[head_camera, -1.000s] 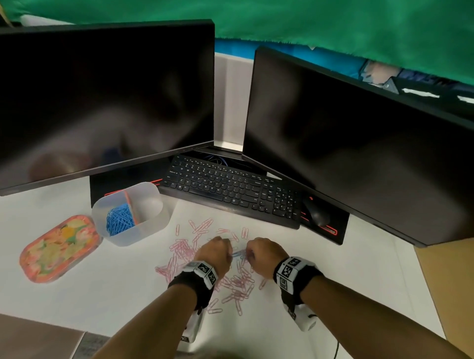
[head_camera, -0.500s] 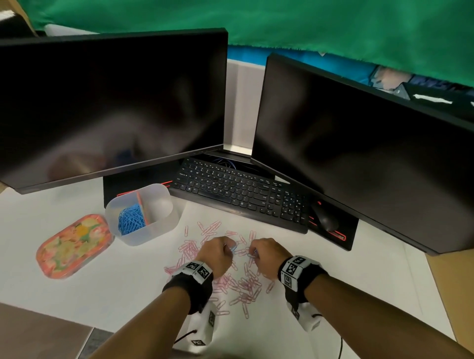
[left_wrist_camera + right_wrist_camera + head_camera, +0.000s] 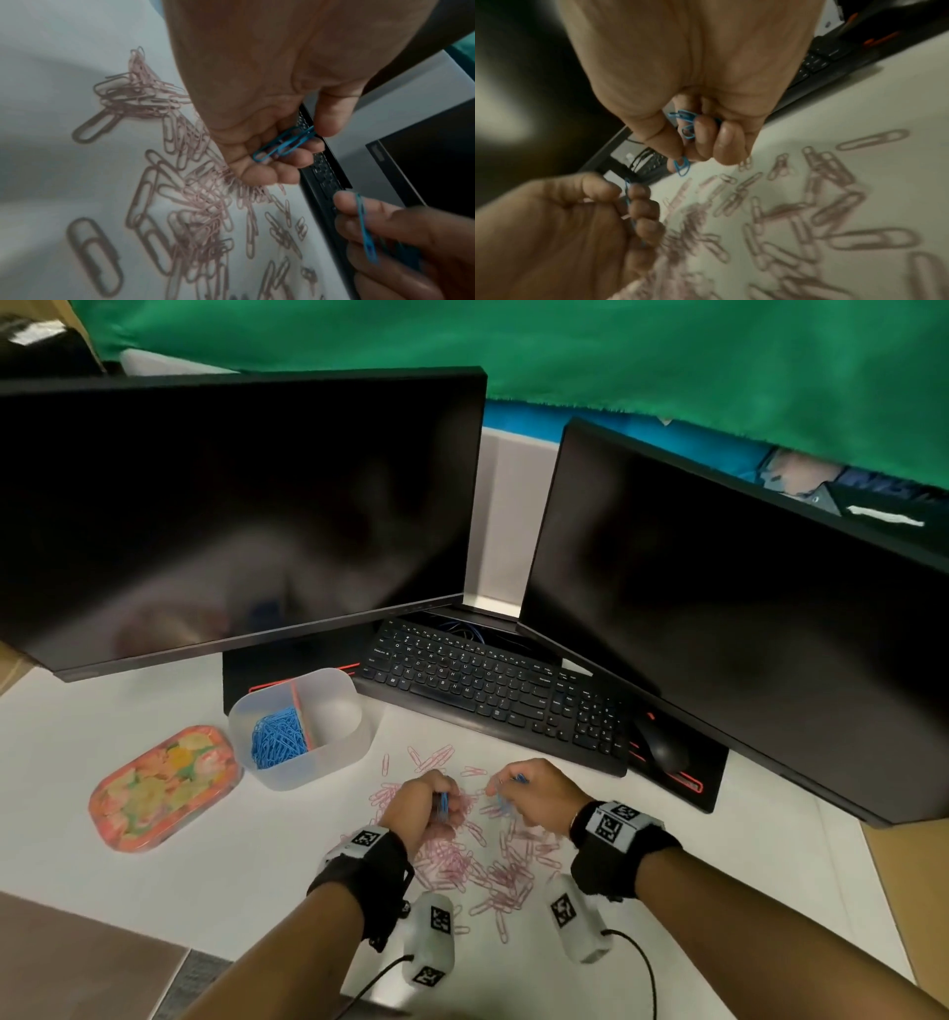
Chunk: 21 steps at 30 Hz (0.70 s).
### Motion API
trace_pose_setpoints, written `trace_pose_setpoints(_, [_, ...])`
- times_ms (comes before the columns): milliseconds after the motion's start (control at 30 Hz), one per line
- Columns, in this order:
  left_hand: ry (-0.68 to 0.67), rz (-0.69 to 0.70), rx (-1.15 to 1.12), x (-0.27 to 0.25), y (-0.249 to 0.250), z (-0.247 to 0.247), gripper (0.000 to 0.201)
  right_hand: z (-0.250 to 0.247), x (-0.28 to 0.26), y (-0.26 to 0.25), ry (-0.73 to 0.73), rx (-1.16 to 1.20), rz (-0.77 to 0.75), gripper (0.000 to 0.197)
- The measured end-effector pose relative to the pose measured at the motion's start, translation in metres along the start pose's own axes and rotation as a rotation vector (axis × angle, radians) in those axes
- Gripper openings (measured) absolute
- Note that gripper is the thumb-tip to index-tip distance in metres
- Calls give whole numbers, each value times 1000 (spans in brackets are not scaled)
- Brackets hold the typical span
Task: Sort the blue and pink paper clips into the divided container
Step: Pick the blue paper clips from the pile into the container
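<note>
Hands, left [image 3: 423, 806] and right [image 3: 534, 796], each pinch thin blue paper clips [image 3: 284, 144] above scattered pink paper clips [image 3: 493, 870].

Black wristbands [image 3: 372, 870] carry white coded tags [image 3: 613, 824].

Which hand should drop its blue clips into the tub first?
Probably the left hand: it holds blue clips and is nearer the tub, whose blue side faces it.
</note>
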<state>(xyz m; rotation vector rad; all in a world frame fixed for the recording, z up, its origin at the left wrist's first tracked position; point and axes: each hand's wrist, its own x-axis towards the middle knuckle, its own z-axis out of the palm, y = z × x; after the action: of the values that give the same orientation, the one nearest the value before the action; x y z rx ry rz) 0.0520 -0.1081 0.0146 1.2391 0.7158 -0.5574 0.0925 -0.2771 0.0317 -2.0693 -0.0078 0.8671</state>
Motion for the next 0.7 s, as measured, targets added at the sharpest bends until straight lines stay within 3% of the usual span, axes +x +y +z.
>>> trace_pose_setpoints(133, [-59, 9, -155, -3, 3, -2, 36, 7, 3, -28, -88, 213, 47, 20])
trace_pose_setpoints(300, [-111, 0, -380, -13, 8, -8, 48, 23, -1, -76, -68, -189, -64, 24])
trace_pose_setpoints(500, [-62, 39, -556, -24, 20, -25, 40, 47, 0, -123, -12, -450, -211, 27])
trace_pose_setpoints(600, [-21, 57, -662, -32, 31, -40, 40, 54, -1, -142, 19, -350, -267, 24])
trace_pose_setpoints(700, [30, 46, -815, -38, 51, -68, 39, 46, 1, -157, 68, 10, -267, 19])
